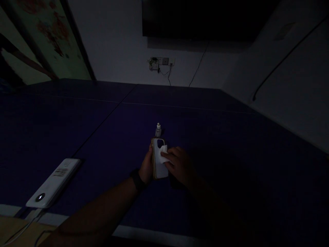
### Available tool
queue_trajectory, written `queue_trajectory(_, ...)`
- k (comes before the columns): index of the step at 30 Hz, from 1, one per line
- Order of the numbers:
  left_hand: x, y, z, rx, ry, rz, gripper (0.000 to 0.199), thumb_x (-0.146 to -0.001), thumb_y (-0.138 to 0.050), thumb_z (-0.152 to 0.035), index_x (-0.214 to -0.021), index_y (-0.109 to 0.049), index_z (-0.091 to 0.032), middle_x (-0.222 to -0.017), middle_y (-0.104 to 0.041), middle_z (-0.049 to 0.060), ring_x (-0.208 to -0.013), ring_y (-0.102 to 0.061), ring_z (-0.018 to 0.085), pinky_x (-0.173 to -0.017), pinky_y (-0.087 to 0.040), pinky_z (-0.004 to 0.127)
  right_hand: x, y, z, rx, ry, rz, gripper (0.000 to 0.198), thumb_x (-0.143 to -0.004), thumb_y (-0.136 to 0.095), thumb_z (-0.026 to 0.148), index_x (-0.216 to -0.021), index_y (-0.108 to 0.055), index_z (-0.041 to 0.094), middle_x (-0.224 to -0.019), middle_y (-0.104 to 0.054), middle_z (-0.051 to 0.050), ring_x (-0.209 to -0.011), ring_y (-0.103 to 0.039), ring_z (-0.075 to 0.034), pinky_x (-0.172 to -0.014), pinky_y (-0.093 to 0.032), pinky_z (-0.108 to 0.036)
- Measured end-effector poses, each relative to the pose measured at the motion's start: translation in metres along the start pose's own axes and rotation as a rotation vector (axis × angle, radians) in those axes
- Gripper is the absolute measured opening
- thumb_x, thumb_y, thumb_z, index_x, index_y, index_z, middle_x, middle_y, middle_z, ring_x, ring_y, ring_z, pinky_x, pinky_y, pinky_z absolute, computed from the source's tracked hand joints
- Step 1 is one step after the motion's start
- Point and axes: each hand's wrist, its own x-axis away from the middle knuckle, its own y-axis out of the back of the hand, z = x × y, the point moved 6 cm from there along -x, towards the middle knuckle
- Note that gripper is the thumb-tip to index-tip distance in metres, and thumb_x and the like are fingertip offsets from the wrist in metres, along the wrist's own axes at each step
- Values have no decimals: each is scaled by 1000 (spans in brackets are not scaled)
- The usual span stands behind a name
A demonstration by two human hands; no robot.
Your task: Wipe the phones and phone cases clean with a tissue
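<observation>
My left hand (147, 165) grips a phone case (160, 171) along its left edge. The case has a pale back, a yellowish rim and a camera cut-out at its top. In my right hand (177, 163) is a white tissue (163, 156), pinched by the fingers and pressed on the case's back. Just beyond the case stands a small clear bottle (158, 131) with a white cap, upright on the dark blue surface (123, 137). A dark object lies partly hidden below my right hand; its kind cannot be made out in the dim light.
A white power bank (55, 181) with cables lies at the left, close to the near edge. Wall sockets (161, 61) with cords are at the back, under a dark screen (205, 19). Another person's arm (33, 63) reaches in at the far left.
</observation>
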Motion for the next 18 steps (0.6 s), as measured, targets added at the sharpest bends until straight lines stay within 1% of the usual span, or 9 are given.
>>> queue_trajectory(2, 0, -1, 2, -13, 25, 13, 55, -94, -56, -60, -125, -67, -16, -106, -75, 9, -102, -69, 25, -95, -51, 36, 0, -1, -5, 47, -65, -27, 37, -85, -67, 7, -119, -71, 21, -106, -68, -10, -94, -59, -26, -82, -52, -43)
queue_trajectory(3, 0, 0, 3, -20, 32, 13, 55, -93, -56, -59, -125, -67, -16, -107, -75, 10, -103, -69, 25, -95, -51, 36, 0, -1, -4, 48, -73, -34, 40, -84, -66, 5, -121, -70, 20, -108, -67, -11, -96, -59, -26, -83, -53, -43)
queue_trajectory(6, -1, 3, 1, -19, 3, -13, 49, -94, -58, -57, -118, -69, -16, -103, -75, 8, -96, -70, 21, -94, -51, 33, 0, -4, 7, -33, 28, 0, 48, -82, -66, 2, -127, -67, 19, -111, -67, -11, -98, -58, -25, -84, -53, -41)
queue_trajectory(8, -2, 5, -1, -11, -18, -34, 47, -94, -57, -56, -112, -71, -15, -99, -75, 7, -93, -70, 21, -94, -51, 32, 0, -3, 12, -66, 83, 25, 45, -81, -68, 4, -125, -68, 18, -108, -67, -10, -97, -58, -25, -82, -53, -40)
queue_trajectory(9, -3, 5, -1, -9, -24, -39, 47, -95, -57, -56, -111, -71, -14, -99, -75, 8, -95, -70, 21, -94, -51, 33, 0, -1, 12, -52, 69, 25, 42, -82, -68, 6, -122, -70, 18, -106, -67, -10, -96, -58, -25, -83, -52, -41)
queue_trajectory(11, -3, 3, -2, -16, -27, -31, 48, -95, -56, -57, -112, -70, -14, -103, -75, 9, -100, -69, 24, -95, -51, 35, -1, 4, 8, 16, -26, 3, 36, -83, -67, 8, -116, -72, 19, -106, -67, -11, -98, -57, -27, -85, -51, -43)
queue_trajectory(13, -3, 0, -3, -29, -29, -7, 50, -94, -56, -58, -115, -70, -14, -108, -75, 10, -106, -69, 25, -98, -50, 36, -3, 8, 6, 80, -101, -13, 34, -85, -65, 10, -117, -72, 21, -109, -67, -11, -101, -56, -28, -87, -49, -45)
queue_trajectory(16, -1, -3, -2, -43, -35, 10, 53, -93, -57, -60, -114, -70, -14, -108, -75, 11, -108, -68, 27, -100, -49, 38, -5, 8, 11, 120, -105, 6, 37, -90, -61, 14, -126, -68, 20, -115, -66, -13, -102, -56, -28, -89, -49, -44)
queue_trajectory(18, 0, -1, -3, -49, -58, -8, 53, -91, -60, -60, -116, -69, -14, -109, -74, 11, -111, -67, 27, -102, -48, 38, -6, 6, 13, 142, -112, 29, 38, -92, -60, 15, -129, -66, 19, -116, -66, -13, -102, -57, -28, -88, -49, -43)
